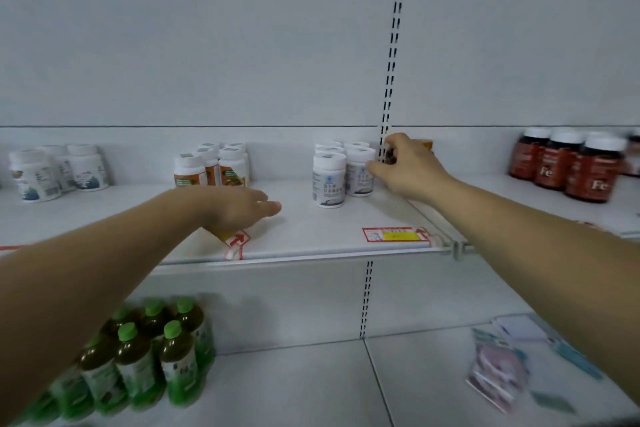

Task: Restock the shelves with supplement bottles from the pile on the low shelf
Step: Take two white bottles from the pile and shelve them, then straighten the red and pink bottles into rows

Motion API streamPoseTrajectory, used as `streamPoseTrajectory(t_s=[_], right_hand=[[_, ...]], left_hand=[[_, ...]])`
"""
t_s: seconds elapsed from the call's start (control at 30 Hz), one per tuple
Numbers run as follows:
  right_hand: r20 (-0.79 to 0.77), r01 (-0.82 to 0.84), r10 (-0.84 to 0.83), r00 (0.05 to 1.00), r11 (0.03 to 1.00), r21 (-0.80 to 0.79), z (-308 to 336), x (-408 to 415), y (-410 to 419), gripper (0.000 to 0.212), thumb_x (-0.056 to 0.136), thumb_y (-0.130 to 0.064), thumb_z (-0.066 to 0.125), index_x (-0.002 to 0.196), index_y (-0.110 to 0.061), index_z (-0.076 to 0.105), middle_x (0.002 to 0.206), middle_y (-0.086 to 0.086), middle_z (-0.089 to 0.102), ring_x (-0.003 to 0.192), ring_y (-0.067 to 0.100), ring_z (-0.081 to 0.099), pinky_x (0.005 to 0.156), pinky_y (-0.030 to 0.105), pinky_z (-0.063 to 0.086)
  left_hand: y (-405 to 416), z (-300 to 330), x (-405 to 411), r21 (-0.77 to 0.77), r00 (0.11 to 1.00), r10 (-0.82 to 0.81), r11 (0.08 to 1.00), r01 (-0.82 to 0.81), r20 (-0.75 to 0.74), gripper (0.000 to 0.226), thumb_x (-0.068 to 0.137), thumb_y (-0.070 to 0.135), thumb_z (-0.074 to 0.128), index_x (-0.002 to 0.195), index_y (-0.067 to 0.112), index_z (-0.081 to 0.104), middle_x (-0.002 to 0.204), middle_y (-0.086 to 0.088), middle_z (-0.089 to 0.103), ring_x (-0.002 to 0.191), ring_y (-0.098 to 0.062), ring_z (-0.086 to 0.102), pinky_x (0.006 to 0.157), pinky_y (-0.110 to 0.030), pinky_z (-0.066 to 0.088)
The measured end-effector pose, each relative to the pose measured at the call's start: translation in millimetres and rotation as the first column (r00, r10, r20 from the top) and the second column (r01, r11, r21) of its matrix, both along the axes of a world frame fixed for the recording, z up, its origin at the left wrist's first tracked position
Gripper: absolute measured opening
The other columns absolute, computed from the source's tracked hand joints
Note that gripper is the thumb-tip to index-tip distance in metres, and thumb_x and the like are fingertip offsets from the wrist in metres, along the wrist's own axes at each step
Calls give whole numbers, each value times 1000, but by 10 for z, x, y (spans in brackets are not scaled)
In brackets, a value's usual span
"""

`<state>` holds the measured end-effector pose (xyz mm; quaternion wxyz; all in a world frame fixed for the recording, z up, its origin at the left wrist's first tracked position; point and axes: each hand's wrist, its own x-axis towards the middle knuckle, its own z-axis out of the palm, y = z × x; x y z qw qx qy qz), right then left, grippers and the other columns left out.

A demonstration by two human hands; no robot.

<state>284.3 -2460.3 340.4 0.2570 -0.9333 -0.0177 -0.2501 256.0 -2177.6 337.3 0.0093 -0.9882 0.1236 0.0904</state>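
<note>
Right hand [403, 163] curled around dark bottle [391, 158]; left hand [242, 208] open, empty. Set upright beside white bottles [343, 170], without knocking.

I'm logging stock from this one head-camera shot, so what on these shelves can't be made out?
Head view only:
- The item in the right hand: mostly covered by the fingers; only a dark bit and an orange top show.
- Print on the white bottles: too small.
- Green-capped bottles and the packets on the low shelf: motion-blurred.
- Left price tag: half covered by the left hand.
- Dark red bottles: the row runs off the right edge.
</note>
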Motion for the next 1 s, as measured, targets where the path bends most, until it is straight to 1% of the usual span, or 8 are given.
streamPoseTrajectory(t_s=[0.1,0.2,0.4,0.5,0.6,0.7,0.83,1.0], right_hand=[[-20,12,-11,1000,1000,10,-41,-4,-2,65,80,-53,60,133,-20,43,131,4,53,108,24,54,79,30,40],[-28,-11,11,1000,1000,25,-74,7,127,66,79,-54,61,135,-23,43,131,3,53,106,23,54,81,33,44],[-30,-2,0,1000,998,-59,-52,40,269,65,79,-58,59,133,-26,43,129,5,53,90,20,50,62,28,34],[-29,12,-15,999,997,-79,21,15,177,65,79,-58,59,133,-25,43,130,5,53,100,24,53,74,31,39],[-38,-3,-1,999,996,-94,98,-63,-49,63,79,-56,59,132,-24,46,129,6,54,107,25,53,78,30,39],[-24,6,-9,1000,993,-121,167,-230,-519,56,81,-51,61,127,-22,49,128,8,54,107,26,52,77,29,36],[-59,124,-137,989,976,-179,208,-582,-1577,64,81,-57,59,134,-24,44,136,6,48,120,26,49,87,30,36],[-80,222,-251,965,938,-267,176,-926,-2928,64,80,-58,59,131,-20,48,131,8,53,114,28,51,83,31,41]], left_hand=[[221,-94,-64,27,999,25,999,-24,-37,51,102,37,21,150,21,16,157,-2,15,143,-22,16,117,-41,14],[328,-184,-135,97,999,-52,994,51,10,48,103,28,24,150,22,14,158,-4,11,144,-23,13,115,-39,14],[407,-139,-154,52,998,-43,998,41,40,48,102,22,25,150,18,16,158,-4,13,143,-24,15,115,-38,15],[253,-5,-172,-11,999,-15,1000,15,35,48,102,35,24,149,25,19,158,0,13,143,-24,15,116,-40,14],[-213,110,-205,-167,998,7,986,4,65,63,94,57,32,148,26,22,156,1,21,141,-22,22,113,-37,17],[-988,170,-258,-240,979,-124,957,161,160,64,89,57,45,143,26,32,149,-3,36,131,-23,38,100,-32,29],[-2198,239,-364,-279,918,-257,897,343,301,61,83,58,54,135,29,42,138,-1,48,114,-21,48,84,-28,33],[-3339,304,-438,-346,913,-267,863,369,308,70,83,58,54,142,28,33,146,-1,40,128,-22,42,98,-30,32]])
